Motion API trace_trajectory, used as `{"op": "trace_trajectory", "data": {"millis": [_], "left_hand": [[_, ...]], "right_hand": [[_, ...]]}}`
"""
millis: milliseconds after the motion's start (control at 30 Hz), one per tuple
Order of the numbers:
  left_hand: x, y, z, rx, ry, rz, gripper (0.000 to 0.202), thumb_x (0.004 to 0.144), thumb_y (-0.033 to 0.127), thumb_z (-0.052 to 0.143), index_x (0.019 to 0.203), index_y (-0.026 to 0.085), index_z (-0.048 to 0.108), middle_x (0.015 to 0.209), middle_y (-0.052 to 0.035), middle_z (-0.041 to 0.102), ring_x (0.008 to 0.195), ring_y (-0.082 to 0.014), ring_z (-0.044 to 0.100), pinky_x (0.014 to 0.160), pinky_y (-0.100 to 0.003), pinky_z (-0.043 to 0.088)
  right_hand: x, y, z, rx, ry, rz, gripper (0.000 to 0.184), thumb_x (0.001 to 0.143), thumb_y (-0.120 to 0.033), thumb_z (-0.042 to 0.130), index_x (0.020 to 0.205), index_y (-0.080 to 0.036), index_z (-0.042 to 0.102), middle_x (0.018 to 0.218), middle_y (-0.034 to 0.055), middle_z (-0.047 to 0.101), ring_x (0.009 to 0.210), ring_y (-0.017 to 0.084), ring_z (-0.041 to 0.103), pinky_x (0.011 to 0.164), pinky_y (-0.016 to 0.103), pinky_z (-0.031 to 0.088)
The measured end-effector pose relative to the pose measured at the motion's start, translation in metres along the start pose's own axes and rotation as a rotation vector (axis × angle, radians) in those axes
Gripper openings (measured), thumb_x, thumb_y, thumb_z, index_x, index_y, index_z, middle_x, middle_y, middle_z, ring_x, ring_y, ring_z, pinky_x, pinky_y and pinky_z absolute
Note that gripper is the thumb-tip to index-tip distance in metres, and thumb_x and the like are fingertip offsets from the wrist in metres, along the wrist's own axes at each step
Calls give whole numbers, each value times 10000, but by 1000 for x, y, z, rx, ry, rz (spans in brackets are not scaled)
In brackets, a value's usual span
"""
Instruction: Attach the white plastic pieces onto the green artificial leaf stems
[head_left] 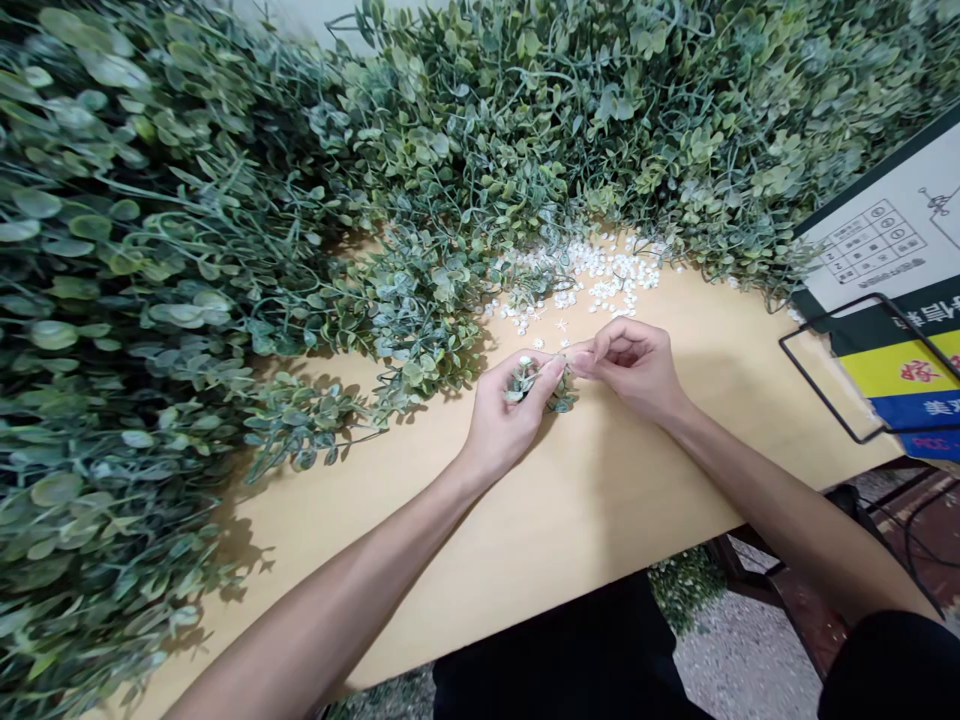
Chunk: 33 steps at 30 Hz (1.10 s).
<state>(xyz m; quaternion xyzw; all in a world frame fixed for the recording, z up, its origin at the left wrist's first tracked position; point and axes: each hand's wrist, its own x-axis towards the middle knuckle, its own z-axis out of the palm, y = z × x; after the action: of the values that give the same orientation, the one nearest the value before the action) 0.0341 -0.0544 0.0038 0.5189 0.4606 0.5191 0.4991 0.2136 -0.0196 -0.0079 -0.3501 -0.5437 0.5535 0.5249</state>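
Note:
My left hand (508,412) is closed around a small artificial green leaf sprig (559,402) over the middle of the wooden table (600,500). My right hand (634,362) pinches its fingertips together against the tip of that sprig, right next to my left thumb; whatever small piece sits in the pinch is too tiny to make out. Just beyond both hands lies a scatter of small white flower pieces (592,280) on the tabletop.
Heaps of artificial green foliage (172,260) cover the left and far sides of the table. A black wire stand with a printed sign (885,310) stands at the right edge. The table's near edge runs in front of my lap.

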Motion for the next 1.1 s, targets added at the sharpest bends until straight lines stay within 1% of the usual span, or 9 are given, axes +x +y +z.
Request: {"op": "trace_trajectory", "data": {"millis": [167,333,433,567,700,900,1100], "left_hand": [[1,-2,1,-58,-2,-33,346,847,509,802,814,176,714,692,-5,615,601,-118,545,576,-255,537],[4,-10,2,-185,20,-33,331,891,504,759,817,188,697,643,33,488,536,-93,426,519,-242,498],[4,-10,2,-148,30,0,317,920,484,734,814,190,686,646,35,480,544,-91,422,522,-232,477],[3,-7,1,-70,31,35,333,952,470,700,783,187,651,672,20,535,586,-98,466,573,-237,483],[2,-7,1,-31,41,49,346,956,482,690,780,191,629,681,16,540,606,-106,478,576,-240,466],[2,-9,1,-33,1,76,339,971,471,672,794,187,618,702,16,544,622,-106,488,595,-241,469],[3,-10,2,-66,7,85,350,974,465,669,779,185,589,690,28,490,602,-99,444,576,-233,473]], "right_hand": [[0,-1,1,-19,13,4,423,663,-499,960,754,-221,654,804,37,813,723,201,784,714,325,671],[1,-2,6,6,53,3,435,665,-509,955,782,-230,642,846,32,820,783,213,800,779,357,684],[0,-3,9,-7,51,-15,408,679,-490,953,779,-234,652,850,35,820,812,225,806,789,361,681],[-2,-2,11,-5,48,-56,370,695,-465,950,765,-238,667,836,36,817,820,235,810,775,364,682],[-4,0,14,-29,85,-57,378,696,-463,950,733,-243,644,826,33,815,822,238,812,781,370,690],[-4,0,16,-8,105,-49,403,670,-444,970,726,-233,631,803,35,818,789,232,815,720,330,687],[-3,-4,17,13,108,-71,447,630,-455,985,698,-227,607,769,17,817,729,223,809,705,334,694]]}}
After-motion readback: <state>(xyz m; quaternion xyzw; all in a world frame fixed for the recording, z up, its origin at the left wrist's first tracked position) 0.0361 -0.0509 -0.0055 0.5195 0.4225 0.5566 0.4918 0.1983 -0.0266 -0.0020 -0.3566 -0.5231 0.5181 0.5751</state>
